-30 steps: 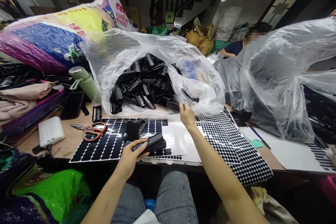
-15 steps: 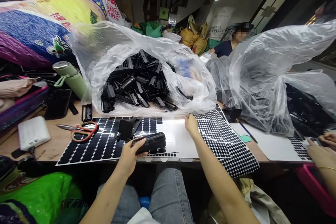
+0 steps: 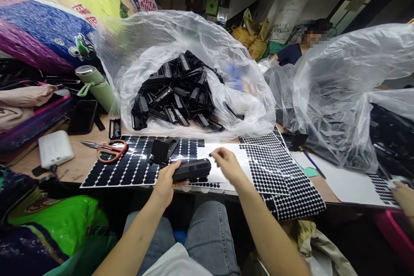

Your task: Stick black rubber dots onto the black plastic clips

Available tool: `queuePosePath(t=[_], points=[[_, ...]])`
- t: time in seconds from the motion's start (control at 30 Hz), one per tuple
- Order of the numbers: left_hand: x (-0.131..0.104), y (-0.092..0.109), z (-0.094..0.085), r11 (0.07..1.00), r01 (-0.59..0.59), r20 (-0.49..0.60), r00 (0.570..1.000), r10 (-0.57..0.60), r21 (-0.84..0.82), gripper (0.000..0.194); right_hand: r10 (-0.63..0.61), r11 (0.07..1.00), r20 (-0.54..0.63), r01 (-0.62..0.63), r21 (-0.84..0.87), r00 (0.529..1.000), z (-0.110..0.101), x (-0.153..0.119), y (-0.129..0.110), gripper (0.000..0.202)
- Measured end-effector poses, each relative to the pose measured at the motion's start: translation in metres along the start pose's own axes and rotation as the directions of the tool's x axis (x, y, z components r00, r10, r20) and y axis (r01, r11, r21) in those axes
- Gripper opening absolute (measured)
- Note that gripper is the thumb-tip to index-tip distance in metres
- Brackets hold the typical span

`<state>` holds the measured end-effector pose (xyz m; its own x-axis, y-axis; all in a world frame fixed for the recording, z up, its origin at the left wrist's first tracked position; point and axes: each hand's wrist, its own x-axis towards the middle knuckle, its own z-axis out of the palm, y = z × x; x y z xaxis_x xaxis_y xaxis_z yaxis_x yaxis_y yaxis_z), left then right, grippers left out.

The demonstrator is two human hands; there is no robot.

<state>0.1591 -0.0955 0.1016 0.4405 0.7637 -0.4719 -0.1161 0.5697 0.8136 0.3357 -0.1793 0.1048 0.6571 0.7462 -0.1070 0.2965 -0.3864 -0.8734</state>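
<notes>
My left hand (image 3: 165,181) is wrapped round a black plastic casing (image 3: 194,170) with a textured top, held over the table's front edge. My right hand (image 3: 228,164) is just right of it, thumb and forefinger pinched on a small round black sticker (image 3: 210,154). The sticker hovers close above the casing's right end, apart from it as far as I can see. Below my right forearm lies a white sheet of small black dots (image 3: 296,196). Left of the casing, a flat black part (image 3: 161,151) rests on a sheet of larger black stickers (image 3: 110,174).
A clear plastic bag (image 3: 255,118) full of black plastic parts (image 3: 176,101) stands behind the sheets. Scissors (image 3: 111,152), a white power bank (image 3: 55,148), a phone (image 3: 82,117) and a green bottle (image 3: 98,90) are at left. Another person's hand (image 3: 404,198) is at far right.
My right hand has come away from the sheet near the bag's edge towards the casing, a dark dot now showing at its fingertips. My left hand keeps its hold. The view has shifted slightly.
</notes>
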Motion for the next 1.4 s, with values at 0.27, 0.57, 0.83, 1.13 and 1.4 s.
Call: queuePosePath(t=[0.27, 0.57, 0.83, 1.13, 1.4], points=[[-0.009, 0.0, 0.005, 0.998, -0.044, -0.044, 0.998, 0.046, 0.044, 0.033, -0.156, 0.983, 0.029, 0.153, 0.101, 0.987, 0.042, -0.053, -0.04, 0.011], [-0.011, -0.004, 0.005, 0.996, -0.069, -0.063, 0.995, 0.072, 0.053, 0.032, -0.145, 0.988, 0.016, 0.144, 0.057, 0.989, 0.051, -0.055, -0.034, 0.011], [-0.008, -0.005, -0.002, 0.999, -0.023, -0.112, 0.993, 0.028, 0.044, 0.029, -0.124, 0.975, -0.104, 0.101, -0.198, 0.987, 0.057, -0.012, -0.014, 0.017], [-0.008, 0.001, -0.022, 0.998, -0.064, -0.152, 0.986, 0.064, 0.007, 0.028, 0.228, 0.888, -0.158, -0.272, -0.37, 0.961, 0.079, 0.076, 0.024, 0.026], [-0.006, 0.007, -0.024, 0.998, -0.055, -0.142, 0.989, 0.049, -0.039, 0.025, 0.234, 0.942, -0.133, -0.259, -0.216, 0.963, 0.071, 0.072, 0.017, 0.018]])
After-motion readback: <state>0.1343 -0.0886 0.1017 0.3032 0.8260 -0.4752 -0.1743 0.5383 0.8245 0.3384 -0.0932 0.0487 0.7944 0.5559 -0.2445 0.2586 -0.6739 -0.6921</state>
